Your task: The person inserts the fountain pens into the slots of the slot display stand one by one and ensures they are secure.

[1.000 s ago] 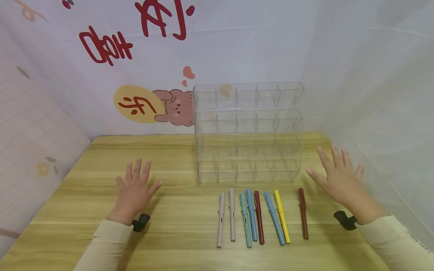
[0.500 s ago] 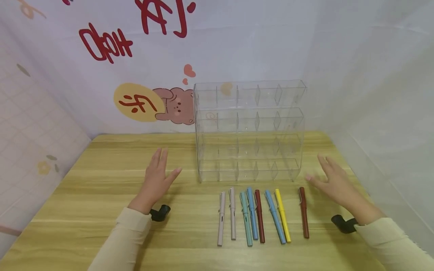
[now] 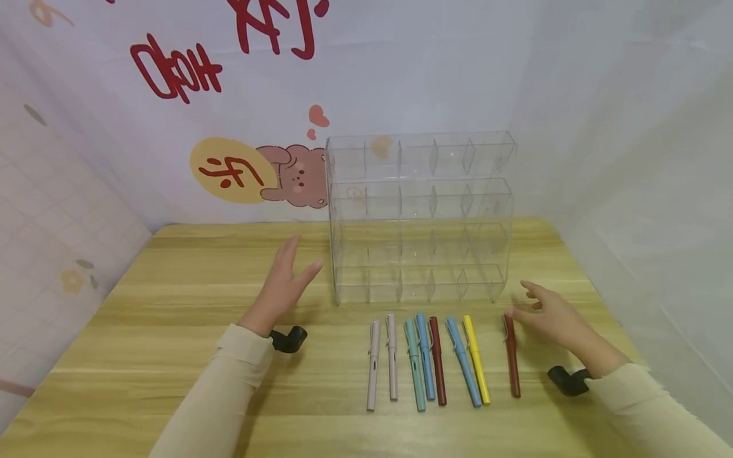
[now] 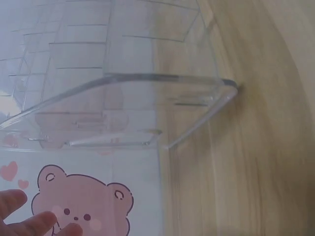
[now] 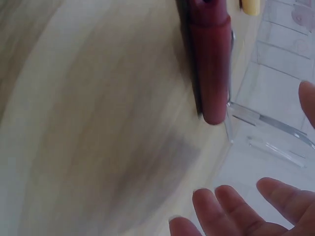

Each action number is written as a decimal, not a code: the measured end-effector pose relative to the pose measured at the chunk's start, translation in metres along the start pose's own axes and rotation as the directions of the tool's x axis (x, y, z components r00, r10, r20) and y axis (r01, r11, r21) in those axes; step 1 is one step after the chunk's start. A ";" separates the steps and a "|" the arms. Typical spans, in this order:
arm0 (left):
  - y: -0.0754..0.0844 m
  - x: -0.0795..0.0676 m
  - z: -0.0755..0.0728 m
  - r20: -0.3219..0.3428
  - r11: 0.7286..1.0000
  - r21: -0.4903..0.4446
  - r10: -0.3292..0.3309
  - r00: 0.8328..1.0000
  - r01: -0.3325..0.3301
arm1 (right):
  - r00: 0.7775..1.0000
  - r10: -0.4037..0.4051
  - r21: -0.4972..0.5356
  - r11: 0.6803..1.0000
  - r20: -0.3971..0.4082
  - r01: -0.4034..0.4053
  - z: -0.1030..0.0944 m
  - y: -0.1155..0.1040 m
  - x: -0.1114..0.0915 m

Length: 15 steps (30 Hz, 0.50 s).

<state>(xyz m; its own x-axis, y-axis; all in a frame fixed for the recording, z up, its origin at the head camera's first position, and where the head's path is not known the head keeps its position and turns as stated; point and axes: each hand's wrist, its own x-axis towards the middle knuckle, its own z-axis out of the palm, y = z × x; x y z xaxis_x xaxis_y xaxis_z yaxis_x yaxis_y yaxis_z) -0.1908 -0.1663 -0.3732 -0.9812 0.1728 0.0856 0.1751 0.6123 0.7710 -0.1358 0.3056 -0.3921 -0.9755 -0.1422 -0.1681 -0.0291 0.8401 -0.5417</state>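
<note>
My right hand (image 3: pixel 552 321) hovers beside the reddish-brown pen (image 3: pixel 512 359) at the right end of a row, its thumb overlapping the cap end in the head view. In the right wrist view the fingers (image 5: pixel 236 209) are loosely bent and apart from that pen (image 5: pixel 211 69). My left hand (image 3: pixel 282 286) holds nothing, thumb spread, left of a clear acrylic rack (image 3: pixel 333 254). The rack's side edge (image 4: pixel 142 77) fills much of the left wrist view, with a few fingertips (image 4: pixel 37 223) at the lower left.
Left of the reddish-brown pen lie a yellow pen (image 3: pixel 476 362), two blue pens, a dark red pen (image 3: pixel 438 362), a green pen (image 3: pixel 415 366) and two pale grey pens. Behind the rack hangs a printed cloth (image 3: pixel 258 95) with a bear; white cloth (image 3: pixel 658 191) borders the right side.
My left hand has moved right and forward toward the rack. My right hand has come down and left to the reddish-brown pen's cap end, its spread fingers now bent. The pens stay put.
</note>
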 end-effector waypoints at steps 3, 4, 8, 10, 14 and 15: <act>0.005 0.006 0.003 -0.001 0.999 -0.035 -0.011 1.000 0.011 | 1.000 0.017 0.004 1.000 0.014 -0.017 0.003 0.000 0.001; 0.006 0.008 0.004 -0.001 0.999 -0.045 -0.013 1.000 0.013 | 1.000 0.023 0.003 1.000 0.016 -0.023 0.004 0.000 0.001; 0.013 0.015 0.008 -0.002 0.997 -0.076 -0.021 1.000 0.021 | 0.999 0.034 -0.008 0.999 0.020 -0.034 0.008 0.000 0.003; 0.016 0.019 0.010 0.003 0.995 -0.096 -0.024 1.000 0.024 | 0.999 0.037 0.000 0.999 0.026 -0.037 0.009 0.000 0.004; 0.023 0.025 0.014 0.007 0.991 -0.130 -0.027 1.000 0.027 | 0.999 0.038 0.022 0.999 0.029 -0.038 0.012 0.000 0.006; 0.024 0.027 0.014 0.007 0.990 -0.137 -0.028 1.000 0.028 | 0.999 0.039 0.029 0.999 0.031 -0.040 0.013 0.000 0.006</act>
<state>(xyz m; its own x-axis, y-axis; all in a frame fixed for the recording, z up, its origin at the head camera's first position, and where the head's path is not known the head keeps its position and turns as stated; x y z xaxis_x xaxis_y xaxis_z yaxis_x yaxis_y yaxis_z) -0.2119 -0.1356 -0.3614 -0.9851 0.1615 0.0597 0.1345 0.5052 0.8525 -0.1392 0.2976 -0.4041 -0.9687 -0.1253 -0.2144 0.0163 0.8294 -0.5584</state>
